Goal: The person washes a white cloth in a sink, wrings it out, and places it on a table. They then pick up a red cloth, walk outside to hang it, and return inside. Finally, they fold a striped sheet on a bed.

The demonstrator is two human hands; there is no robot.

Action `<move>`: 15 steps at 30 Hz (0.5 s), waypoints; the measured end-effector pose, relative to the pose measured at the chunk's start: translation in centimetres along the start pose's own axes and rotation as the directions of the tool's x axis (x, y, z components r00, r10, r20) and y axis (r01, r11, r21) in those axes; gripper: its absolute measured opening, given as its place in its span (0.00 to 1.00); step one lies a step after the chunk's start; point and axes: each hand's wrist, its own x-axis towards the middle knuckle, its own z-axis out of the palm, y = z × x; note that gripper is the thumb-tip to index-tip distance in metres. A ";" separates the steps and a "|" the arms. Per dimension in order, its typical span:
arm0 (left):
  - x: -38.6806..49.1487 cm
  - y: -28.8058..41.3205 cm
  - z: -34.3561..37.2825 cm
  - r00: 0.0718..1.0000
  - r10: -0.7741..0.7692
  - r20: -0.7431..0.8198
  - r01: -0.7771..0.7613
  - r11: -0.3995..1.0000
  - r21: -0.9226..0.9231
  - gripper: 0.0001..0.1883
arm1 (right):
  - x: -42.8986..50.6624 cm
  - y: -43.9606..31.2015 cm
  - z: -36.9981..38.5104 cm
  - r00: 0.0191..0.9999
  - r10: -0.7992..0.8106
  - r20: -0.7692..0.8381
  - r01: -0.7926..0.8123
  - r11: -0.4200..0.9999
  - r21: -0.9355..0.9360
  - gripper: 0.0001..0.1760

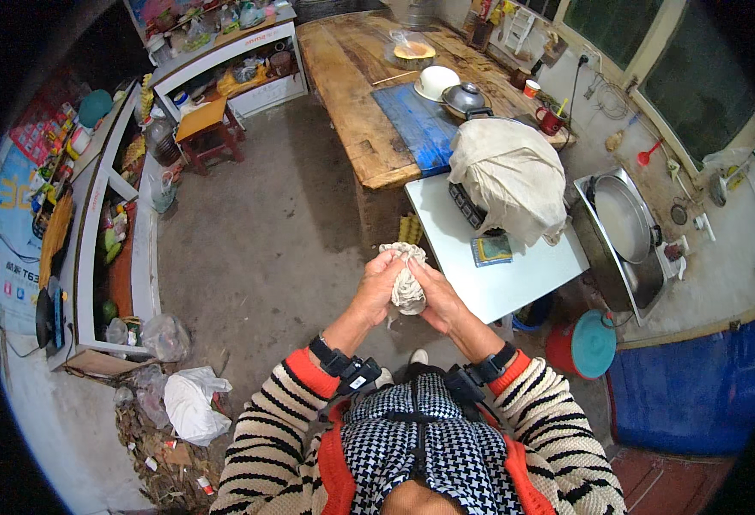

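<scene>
A bunched, off-white cloth [408, 290] is squeezed between my two hands, in front of my body and above the floor. My left hand [378, 286] grips its left side, and my right hand [438, 297] closes on its right side. Ahead to the right, a large pale cloth [512, 167] is draped over something on a white table [480, 293]; what lies beneath is mostly hidden. A green and yellow sponge [493, 250] lies on that table, near its left part.
A wooden table [345, 84] stands ahead with a white bowl [437, 84] and a lidded pan [466, 100]. At right are a metal sink [651, 296] holding a large pot [622, 219], and a red bucket [561, 347]. A wooden stool [202, 122] and shelves stand left.
</scene>
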 end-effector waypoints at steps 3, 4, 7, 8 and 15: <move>1.9 1.0 -1.6 0.999 0.038 0.002 -0.038 0.988 0.152 0.11 | 1.9 -0.9 -0.5 0.998 -0.042 -0.045 0.039 0.996 -0.078 0.18; 2.5 1.3 -2.0 0.998 0.061 -0.006 -0.059 0.982 0.180 0.11 | 2.7 -1.3 -0.7 0.997 -0.059 -0.059 0.051 0.991 -0.125 0.17; 4.2 3.2 -3.2 0.991 0.068 -0.113 -0.030 0.950 0.311 0.17 | 5.5 -3.0 -1.3 0.977 -0.208 -0.053 0.195 0.964 -0.181 0.14; 4.9 3.8 -3.3 0.976 0.065 -0.208 0.005 0.948 0.319 0.18 | 6.6 -3.8 -1.6 0.963 -0.264 -0.059 0.250 0.951 -0.180 0.14; 13.5 5.4 -3.3 0.976 -0.196 -0.090 0.182 0.973 -0.140 0.21 | 14.6 -6.9 -1.7 0.973 -0.179 0.146 0.191 0.979 -0.070 0.18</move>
